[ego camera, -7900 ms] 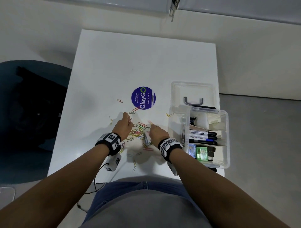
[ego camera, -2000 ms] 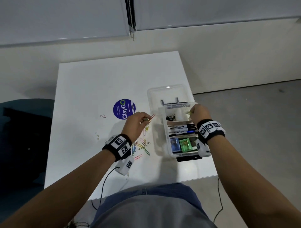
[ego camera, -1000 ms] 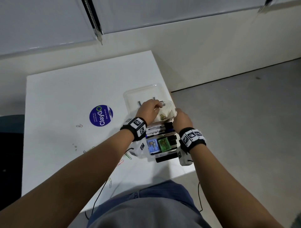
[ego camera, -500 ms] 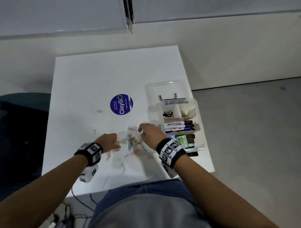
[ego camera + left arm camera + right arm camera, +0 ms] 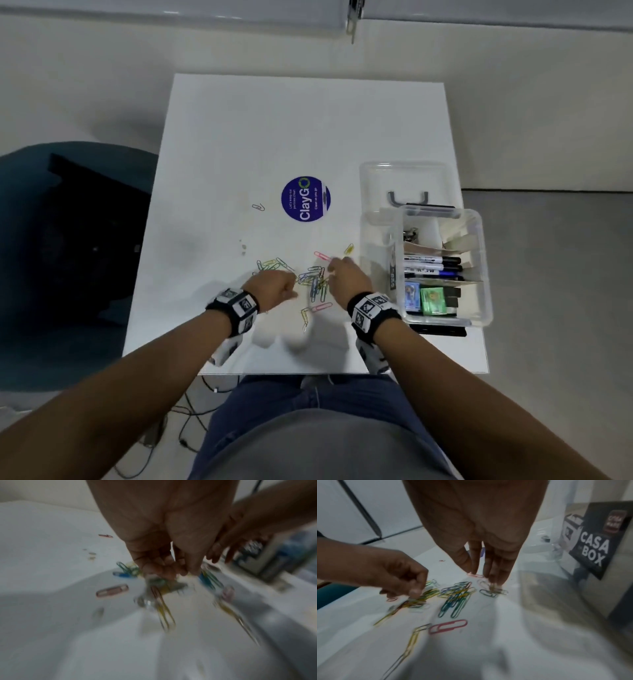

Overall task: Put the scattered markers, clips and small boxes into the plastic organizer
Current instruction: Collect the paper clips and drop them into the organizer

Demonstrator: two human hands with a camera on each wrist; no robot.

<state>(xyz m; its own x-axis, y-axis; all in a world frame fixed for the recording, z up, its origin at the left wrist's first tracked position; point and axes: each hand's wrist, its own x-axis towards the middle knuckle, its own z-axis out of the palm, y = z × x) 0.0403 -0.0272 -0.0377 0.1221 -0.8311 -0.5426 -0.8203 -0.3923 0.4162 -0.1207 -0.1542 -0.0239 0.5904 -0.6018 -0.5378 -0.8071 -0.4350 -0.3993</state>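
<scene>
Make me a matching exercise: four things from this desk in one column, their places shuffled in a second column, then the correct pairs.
Things
1. markers
2. lone paper clip
3. round ClayGo sticker
4. clear lid

Places
A. on the bare table, left of the sticker
B. flat on the table behind the organizer
C. in the organizer's middle compartment
D. stuck to the table beyond the clip pile

Pairs: 1-C, 2-A, 3-D, 4-B

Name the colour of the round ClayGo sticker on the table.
The ClayGo sticker is dark blue-purple with white lettering and a green ringed "O"; the head view shows it best.
</scene>
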